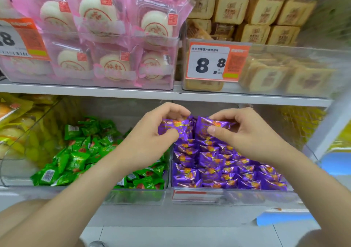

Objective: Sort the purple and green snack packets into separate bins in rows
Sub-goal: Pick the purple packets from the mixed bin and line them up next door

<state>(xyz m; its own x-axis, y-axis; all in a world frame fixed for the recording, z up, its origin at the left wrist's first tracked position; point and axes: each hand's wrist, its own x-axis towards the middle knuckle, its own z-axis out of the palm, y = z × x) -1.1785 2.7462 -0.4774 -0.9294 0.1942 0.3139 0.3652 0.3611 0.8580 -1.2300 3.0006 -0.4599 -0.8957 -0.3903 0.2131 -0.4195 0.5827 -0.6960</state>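
Left hand [152, 134] pinches one purple packet [170, 123]; right hand [248, 132] pinches a second packet [206, 122] just beside it, over the purple bin [256, 194], rear edge.

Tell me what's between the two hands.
Head view: purple snack packets, pinched from either side by the left hand and right hand.

Heaped bin [133, 196] sits left of rowed bin [256, 196], seemingly touching.
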